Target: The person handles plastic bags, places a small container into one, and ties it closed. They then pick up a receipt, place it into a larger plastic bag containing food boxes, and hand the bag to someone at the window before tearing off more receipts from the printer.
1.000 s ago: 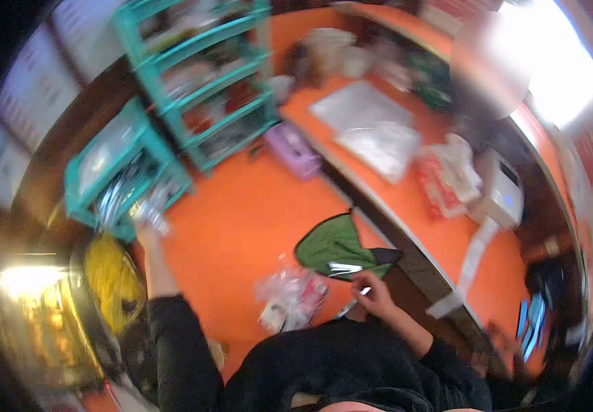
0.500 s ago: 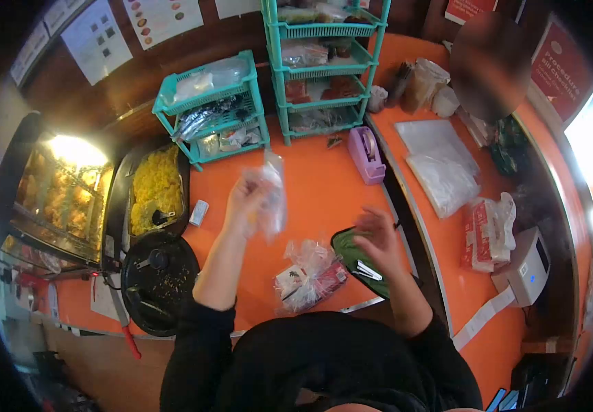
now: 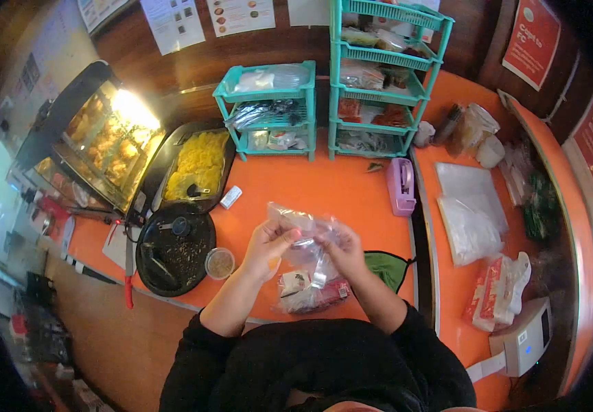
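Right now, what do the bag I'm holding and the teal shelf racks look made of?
The bag looks like thin clear plastic film: see-through, glossy, crinkled. The teal racks look like moulded plastic, matte, with latticed basket walls; painted metal cannot be ruled out.

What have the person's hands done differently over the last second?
The left hand drew back from the teal rack with a clear plastic bag, and the right hand left the green cloth to grip the bag too. The pile of packets and purple tape dispenser stayed put on the orange counter.
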`<action>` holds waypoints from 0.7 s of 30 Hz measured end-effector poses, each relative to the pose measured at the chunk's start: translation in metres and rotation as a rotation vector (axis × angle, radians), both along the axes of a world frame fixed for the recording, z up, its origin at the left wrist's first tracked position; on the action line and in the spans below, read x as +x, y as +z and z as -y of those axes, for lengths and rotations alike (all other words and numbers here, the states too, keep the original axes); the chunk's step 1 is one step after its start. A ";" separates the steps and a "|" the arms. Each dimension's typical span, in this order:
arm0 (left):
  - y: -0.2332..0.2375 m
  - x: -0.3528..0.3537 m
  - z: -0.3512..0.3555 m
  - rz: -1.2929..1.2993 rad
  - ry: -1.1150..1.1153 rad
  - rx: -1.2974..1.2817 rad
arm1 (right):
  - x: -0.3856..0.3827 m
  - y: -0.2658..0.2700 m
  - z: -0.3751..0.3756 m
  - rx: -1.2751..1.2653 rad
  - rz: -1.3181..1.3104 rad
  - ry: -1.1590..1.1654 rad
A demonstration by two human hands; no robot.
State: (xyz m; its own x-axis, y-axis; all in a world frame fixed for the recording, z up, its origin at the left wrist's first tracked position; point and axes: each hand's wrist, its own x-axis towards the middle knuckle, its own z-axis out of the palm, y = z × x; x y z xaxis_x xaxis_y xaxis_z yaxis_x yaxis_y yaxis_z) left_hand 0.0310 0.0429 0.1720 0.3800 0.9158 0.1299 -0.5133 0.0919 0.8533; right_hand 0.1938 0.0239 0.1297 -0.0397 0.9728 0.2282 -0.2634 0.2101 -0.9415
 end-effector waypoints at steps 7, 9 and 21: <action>0.022 -0.030 -0.015 0.423 0.186 -0.215 | 0.050 0.013 -0.045 0.110 -0.040 -0.105; 0.033 -0.025 -0.014 0.503 0.069 -0.121 | 0.054 0.024 -0.049 0.083 -0.073 -0.091; 0.049 0.033 -0.018 -0.370 0.453 0.414 | 0.068 0.018 -0.083 -0.179 -0.583 0.392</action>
State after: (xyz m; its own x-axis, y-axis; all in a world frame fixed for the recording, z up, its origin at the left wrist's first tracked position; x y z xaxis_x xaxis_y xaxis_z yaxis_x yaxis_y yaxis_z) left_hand 0.0640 0.0614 0.2213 0.0601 0.8972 0.4375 -0.0941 -0.4313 0.8973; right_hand 0.2617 0.1071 0.1477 -0.3138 0.9365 0.1568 -0.7573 -0.1472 -0.6363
